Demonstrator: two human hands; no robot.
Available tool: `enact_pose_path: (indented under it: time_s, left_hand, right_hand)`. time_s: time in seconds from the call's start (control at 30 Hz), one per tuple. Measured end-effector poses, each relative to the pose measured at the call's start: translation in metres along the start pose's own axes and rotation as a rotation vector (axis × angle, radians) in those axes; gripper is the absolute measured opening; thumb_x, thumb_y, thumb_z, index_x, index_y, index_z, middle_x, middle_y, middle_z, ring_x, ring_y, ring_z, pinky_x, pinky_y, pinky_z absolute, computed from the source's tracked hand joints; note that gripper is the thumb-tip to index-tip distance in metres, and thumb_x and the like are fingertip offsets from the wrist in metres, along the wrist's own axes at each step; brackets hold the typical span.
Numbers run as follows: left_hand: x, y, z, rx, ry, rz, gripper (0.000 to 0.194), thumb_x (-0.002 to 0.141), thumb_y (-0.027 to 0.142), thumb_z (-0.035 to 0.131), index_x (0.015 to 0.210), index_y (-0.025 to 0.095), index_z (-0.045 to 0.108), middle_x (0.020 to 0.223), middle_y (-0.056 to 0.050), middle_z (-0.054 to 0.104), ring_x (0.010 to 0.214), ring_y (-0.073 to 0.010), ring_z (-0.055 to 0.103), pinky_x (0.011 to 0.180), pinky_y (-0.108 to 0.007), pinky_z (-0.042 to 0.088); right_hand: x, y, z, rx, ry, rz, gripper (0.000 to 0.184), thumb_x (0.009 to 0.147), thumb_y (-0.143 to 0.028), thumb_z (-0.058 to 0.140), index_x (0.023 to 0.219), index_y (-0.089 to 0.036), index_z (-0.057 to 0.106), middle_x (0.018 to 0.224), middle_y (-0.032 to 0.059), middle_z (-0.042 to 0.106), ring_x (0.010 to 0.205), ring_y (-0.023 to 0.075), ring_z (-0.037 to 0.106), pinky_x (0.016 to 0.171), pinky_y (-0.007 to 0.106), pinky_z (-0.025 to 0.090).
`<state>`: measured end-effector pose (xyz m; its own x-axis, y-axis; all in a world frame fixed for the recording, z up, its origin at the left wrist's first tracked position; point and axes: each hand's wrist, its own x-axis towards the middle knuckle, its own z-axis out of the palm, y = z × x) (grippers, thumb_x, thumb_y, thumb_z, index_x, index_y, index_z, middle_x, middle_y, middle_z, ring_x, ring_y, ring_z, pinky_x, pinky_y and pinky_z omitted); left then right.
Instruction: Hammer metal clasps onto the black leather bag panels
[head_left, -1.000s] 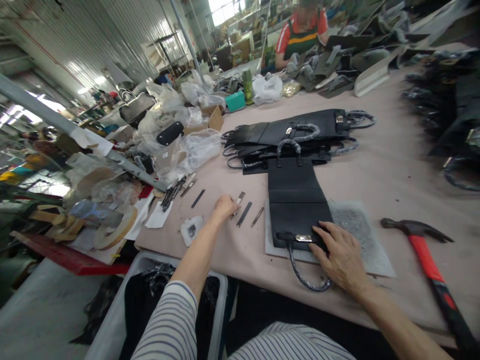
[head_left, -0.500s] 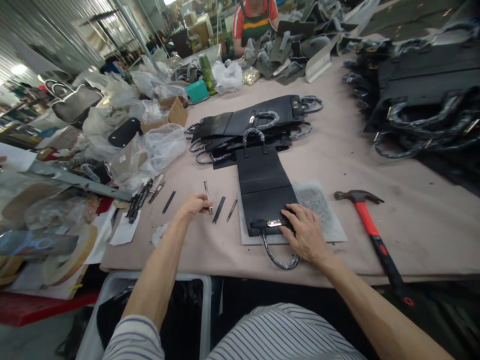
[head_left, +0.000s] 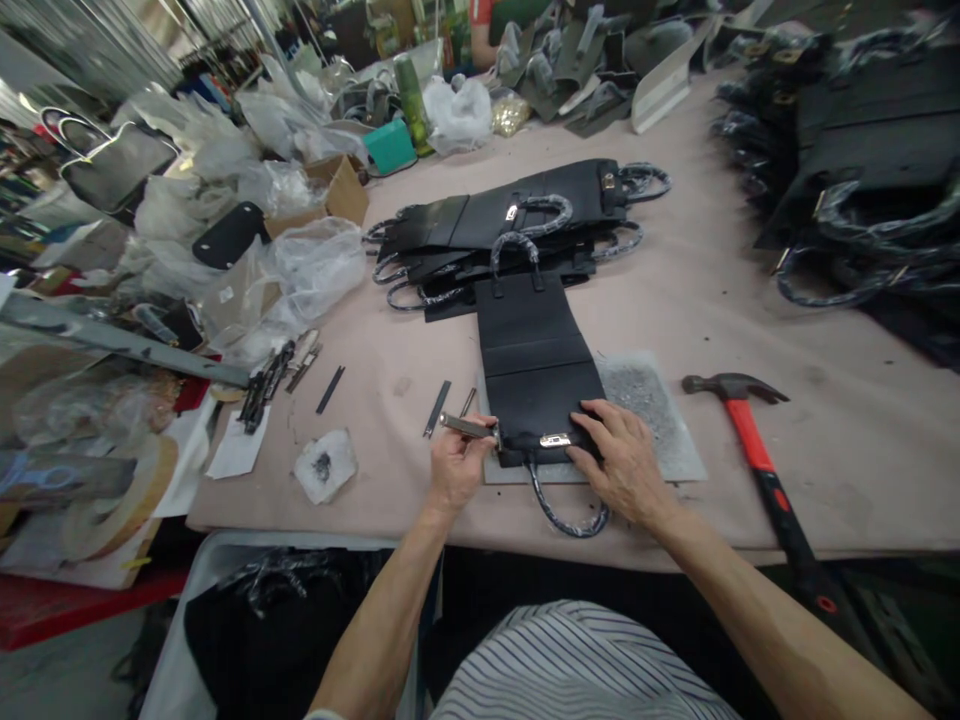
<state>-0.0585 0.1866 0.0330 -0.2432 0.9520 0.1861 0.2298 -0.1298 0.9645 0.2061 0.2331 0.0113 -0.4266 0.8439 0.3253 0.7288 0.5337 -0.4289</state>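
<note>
A black handbag panel (head_left: 536,330) lies flat, with film-wrapped handles at both ends and a shiny metal clasp (head_left: 555,440) near its front edge. My right hand (head_left: 624,462) rests with fingers spread on its front right part, beside the clasp. My left hand (head_left: 459,470) pinches a metal punch (head_left: 466,427), held tilted at the panel's left edge; whether its tip touches the panel I cannot tell. Under the panel is a pale, worn board (head_left: 649,405). A dark flat strip (head_left: 437,408) and a thin metal rod (head_left: 469,401) lie beyond my left hand.
A claw hammer (head_left: 742,435) with a red and black handle lies at right. Stacked black bag panels (head_left: 457,225) lie behind, more (head_left: 862,150) at far right. A scrap of white material (head_left: 326,465) sits at left. Below the table edge stands a pale bin (head_left: 176,610).
My left hand has moved right with the punch, from the loose tools to the panel's left edge. The punch has tipped from upright to slanted. My right hand stays on the panel.
</note>
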Motion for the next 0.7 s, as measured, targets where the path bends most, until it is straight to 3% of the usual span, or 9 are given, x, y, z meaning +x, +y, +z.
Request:
enact_pose_path:
  time_s: [0.2,0.7]
  left_hand:
    - [-0.008,-0.006,0.010,0.036,0.014,0.094,0.011,0.091,0.026,0.071,0.097,0.019,0.067,0.111,-0.011,0.077,0.105,-0.0232,0.073,0.099,-0.040,0.058]
    - [-0.015,-0.021,0.014,0.008,0.058,0.017,0.018,0.092,0.037,0.068,0.093,0.019,0.067,0.111,-0.012,0.076,0.104,-0.0242,0.074,0.094,-0.037,0.060]
  right_hand:
    - [0.000,-0.004,0.001,-0.016,0.012,0.014,0.038,0.096,-0.036,0.056,0.130,-0.019,0.059,0.142,0.0144,0.055,0.133,0.0340,0.046,0.111,0.054,0.036]
    - [0.001,-0.005,0.000,-0.007,0.020,0.021,0.039,0.095,-0.034,0.056,0.131,-0.021,0.059,0.141,0.0139,0.055,0.133,0.0345,0.047,0.112,0.056,0.035]
